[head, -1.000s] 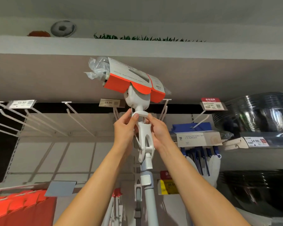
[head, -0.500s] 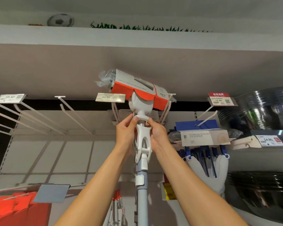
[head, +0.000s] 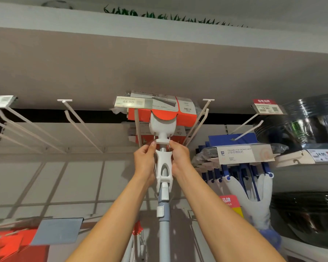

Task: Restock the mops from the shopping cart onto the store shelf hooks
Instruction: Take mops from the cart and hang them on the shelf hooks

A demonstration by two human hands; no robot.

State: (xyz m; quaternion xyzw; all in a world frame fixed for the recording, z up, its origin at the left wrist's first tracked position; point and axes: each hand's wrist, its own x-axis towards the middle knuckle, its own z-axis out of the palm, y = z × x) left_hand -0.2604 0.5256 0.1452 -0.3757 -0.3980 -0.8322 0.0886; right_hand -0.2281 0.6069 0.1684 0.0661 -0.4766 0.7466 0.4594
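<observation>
Under the broad shelf [head: 159,59], I hold the mop [head: 163,167] upright with its orange-wrapped head [head: 186,115] up among the white hooks [head: 197,121] behind the price tag [head: 133,101], my left hand [head: 143,163] and right hand [head: 180,159] both pinching its white neck collar [head: 162,141].

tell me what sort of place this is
Most likely a shop aisle for cleaning goods: price tags clipped to the ends of display hooks, packaged sponge mops hanging in rows, and stacked basins on shelves.
</observation>
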